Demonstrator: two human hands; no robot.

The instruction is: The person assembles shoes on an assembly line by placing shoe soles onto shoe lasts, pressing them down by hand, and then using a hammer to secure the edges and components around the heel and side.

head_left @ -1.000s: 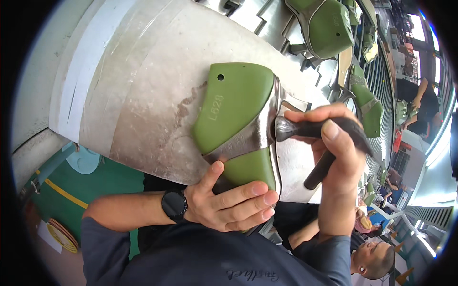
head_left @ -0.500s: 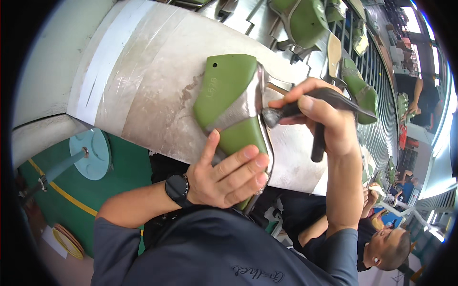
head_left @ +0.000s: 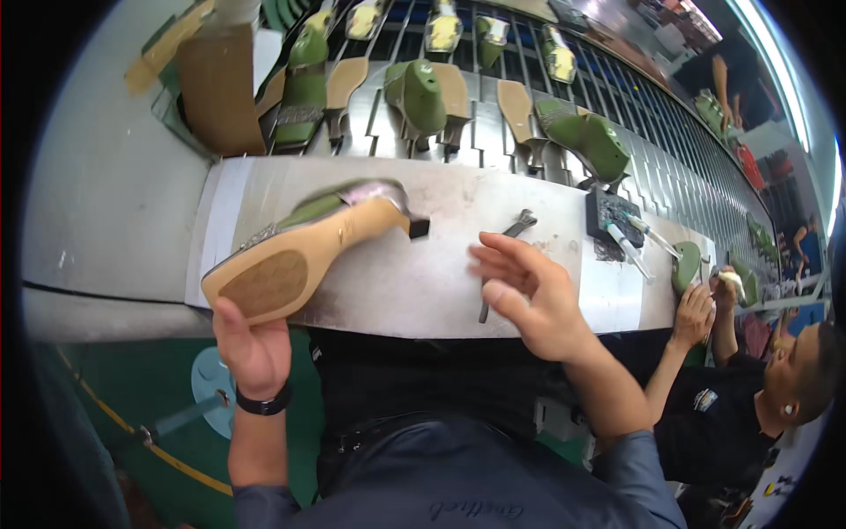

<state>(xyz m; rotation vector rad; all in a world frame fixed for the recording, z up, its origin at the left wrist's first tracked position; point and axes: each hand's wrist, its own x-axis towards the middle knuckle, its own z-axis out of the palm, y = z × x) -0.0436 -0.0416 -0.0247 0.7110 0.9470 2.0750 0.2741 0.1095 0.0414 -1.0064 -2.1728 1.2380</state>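
My left hand (head_left: 254,346) grips the toe end of a high-heeled shoe (head_left: 304,250) mounted on a green last, tan sole facing up, held over the near edge of the grey workbench (head_left: 414,282). My right hand (head_left: 527,295) hovers empty with fingers spread, just right of a long metal hand tool (head_left: 500,256) that lies on the bench. The shoe's dark heel tip points toward that tool.
Behind the bench runs a slatted conveyor (head_left: 493,115) carrying several green lasts and tan soles. A brown box (head_left: 216,84) stands at the back left. A black block with pens (head_left: 612,220) sits at the right, where another person (head_left: 749,388) works on a green last.
My right hand has let go of the dark-handled tool, which now lies on the bench. The shoe has been turned sole-up and moved left in my left hand.
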